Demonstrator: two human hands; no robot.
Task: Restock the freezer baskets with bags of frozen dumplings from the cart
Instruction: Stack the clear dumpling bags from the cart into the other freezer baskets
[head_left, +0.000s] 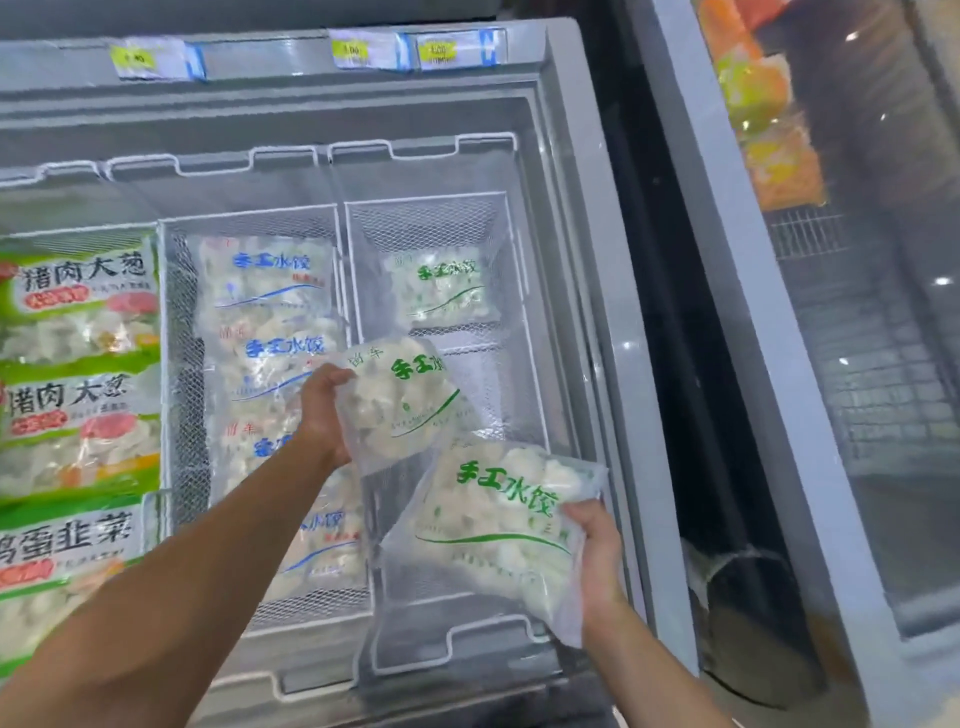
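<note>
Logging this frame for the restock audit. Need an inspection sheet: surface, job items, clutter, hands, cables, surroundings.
Surface: open chest freezer with white mesh baskets.
Job's things: right basket holds one green-print bag at its far end; middle basket holds blue-print bags; colourful packs on the left.
Clutter: nothing seen.
Hands: left hand grips the upper held bag; right hand grips the lower held bag, both above the right basket.
Cables: nothing seen.
Surroundings: price tags at the back; glass-lidded freezer to the right.
</note>
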